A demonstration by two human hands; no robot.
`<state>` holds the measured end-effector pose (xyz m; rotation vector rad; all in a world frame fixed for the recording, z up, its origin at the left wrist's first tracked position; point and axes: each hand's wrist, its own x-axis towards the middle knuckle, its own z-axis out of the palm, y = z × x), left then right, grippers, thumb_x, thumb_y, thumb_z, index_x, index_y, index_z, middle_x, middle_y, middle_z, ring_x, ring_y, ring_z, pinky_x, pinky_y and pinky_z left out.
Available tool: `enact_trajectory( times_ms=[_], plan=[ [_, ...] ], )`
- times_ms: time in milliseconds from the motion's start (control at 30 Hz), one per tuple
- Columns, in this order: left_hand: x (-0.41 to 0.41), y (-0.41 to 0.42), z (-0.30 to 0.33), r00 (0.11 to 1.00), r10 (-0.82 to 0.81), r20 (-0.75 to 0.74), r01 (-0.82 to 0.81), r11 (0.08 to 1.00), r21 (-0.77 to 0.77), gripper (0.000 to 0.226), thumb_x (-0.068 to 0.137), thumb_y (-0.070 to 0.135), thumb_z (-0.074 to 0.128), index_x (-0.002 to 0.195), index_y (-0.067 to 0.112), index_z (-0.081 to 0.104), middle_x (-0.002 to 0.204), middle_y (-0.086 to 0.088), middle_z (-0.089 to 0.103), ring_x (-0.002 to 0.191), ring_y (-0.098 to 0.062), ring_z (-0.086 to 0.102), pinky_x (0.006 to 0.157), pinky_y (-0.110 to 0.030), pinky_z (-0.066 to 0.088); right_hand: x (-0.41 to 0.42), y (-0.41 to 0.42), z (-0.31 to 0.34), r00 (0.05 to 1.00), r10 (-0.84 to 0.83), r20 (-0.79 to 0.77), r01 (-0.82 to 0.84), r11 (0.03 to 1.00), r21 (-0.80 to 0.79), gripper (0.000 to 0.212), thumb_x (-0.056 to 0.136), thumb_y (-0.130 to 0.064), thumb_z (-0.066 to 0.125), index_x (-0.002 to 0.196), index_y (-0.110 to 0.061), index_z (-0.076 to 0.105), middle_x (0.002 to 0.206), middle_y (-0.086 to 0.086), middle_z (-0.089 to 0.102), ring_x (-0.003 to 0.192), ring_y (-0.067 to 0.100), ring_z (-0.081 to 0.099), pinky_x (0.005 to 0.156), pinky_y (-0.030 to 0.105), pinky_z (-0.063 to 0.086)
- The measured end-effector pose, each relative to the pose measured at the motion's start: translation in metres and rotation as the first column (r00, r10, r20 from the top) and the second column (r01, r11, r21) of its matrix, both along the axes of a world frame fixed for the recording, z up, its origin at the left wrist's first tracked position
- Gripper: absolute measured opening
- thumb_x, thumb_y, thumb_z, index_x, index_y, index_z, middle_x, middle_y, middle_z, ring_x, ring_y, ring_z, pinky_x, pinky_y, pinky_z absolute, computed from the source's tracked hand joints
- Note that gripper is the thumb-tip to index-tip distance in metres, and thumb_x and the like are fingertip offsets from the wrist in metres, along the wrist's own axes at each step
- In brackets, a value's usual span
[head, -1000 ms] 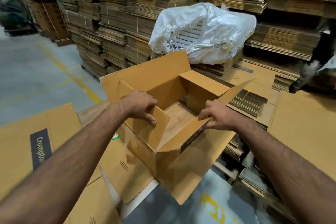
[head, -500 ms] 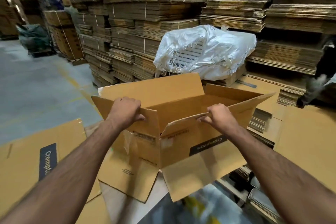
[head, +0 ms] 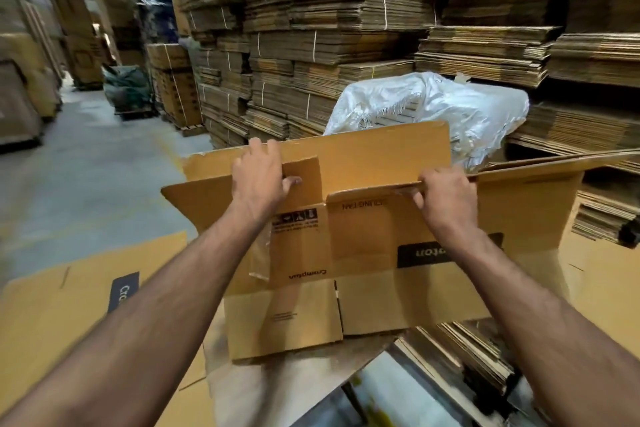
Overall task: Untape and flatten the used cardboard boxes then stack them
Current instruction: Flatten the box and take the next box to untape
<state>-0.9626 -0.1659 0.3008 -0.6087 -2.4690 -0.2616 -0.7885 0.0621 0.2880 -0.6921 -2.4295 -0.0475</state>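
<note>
Cardboard box [head: 363, 236], collapsed nearly flat, stands upright directly ahead of me. My left hand [head: 258, 180] grips its upper flap at 11 o'clock; my right hand [head: 446, 194] pinches the top edge at 1 o'clock. A white plastic-wrapped bundle [head: 450, 107] sits behind the box at 12 o'clock. Tied stacks of flattened cartons [head: 329, 28] wall the background. Flat sheets [head: 52, 315] lie at 8 o'clock on grey concrete floor [head: 86, 184].

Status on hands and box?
Left hand grips box top edge. Right hand pinches near flap. Box nearly flat, upright. White sack behind it, not blocking.
</note>
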Motion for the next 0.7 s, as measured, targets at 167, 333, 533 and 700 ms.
enact_trajectory(
  times_ms=[167,333,533,700],
  plan=[
    [-0.004,-0.001,0.002,0.973,0.028,0.231,-0.002,0.994,-0.110,0.085,0.072,0.068,0.069,0.132,0.017,0.036,0.123,-0.008,0.050,0.103,-0.027,0.060,0.076,-0.045,0.057,0.001,0.010,-0.012,0.998,0.051,0.034,-0.051,0.998,-0.022,0.034,0.087,-0.043,0.068,0.095,-0.009,0.068,0.102,0.010,0.066,0.105,0.031,0.050,0.087,0.051,0.048],
    [-0.007,0.000,-0.009,0.934,0.061,0.351,0.032,0.967,-0.254,0.077,0.072,0.070,0.067,0.128,0.022,0.044,0.121,-0.003,0.055,0.109,-0.025,0.058,0.086,-0.046,0.055,0.002,0.012,-0.032,0.991,0.038,0.131,-0.035,0.999,-0.029,0.037,0.087,-0.048,0.066,0.099,-0.013,0.069,0.101,0.006,0.066,0.105,0.029,0.051,0.084,0.048,0.049],
    [-0.005,0.016,-0.017,0.969,0.056,0.241,0.005,0.969,-0.247,0.073,0.068,0.069,0.071,0.120,0.023,0.049,0.114,-0.001,0.062,0.104,-0.023,0.061,0.081,-0.041,0.055,-0.001,0.016,-0.037,0.984,0.032,0.174,-0.019,0.997,-0.075,0.043,0.088,-0.055,0.062,0.097,-0.013,0.064,0.102,0.004,0.064,0.106,0.027,0.050,0.086,0.047,0.050],
    [0.008,0.028,-0.017,0.997,0.081,0.000,-0.078,0.959,-0.274,0.051,0.081,0.062,0.064,0.114,0.024,0.061,0.113,-0.001,0.065,0.107,-0.025,0.055,0.087,-0.038,0.045,-0.003,0.019,-0.028,0.987,0.014,0.157,0.008,0.990,-0.140,0.049,0.085,-0.061,0.060,0.101,-0.015,0.058,0.104,0.005,0.063,0.108,0.027,0.048,0.086,0.053,0.051]
  ],
)
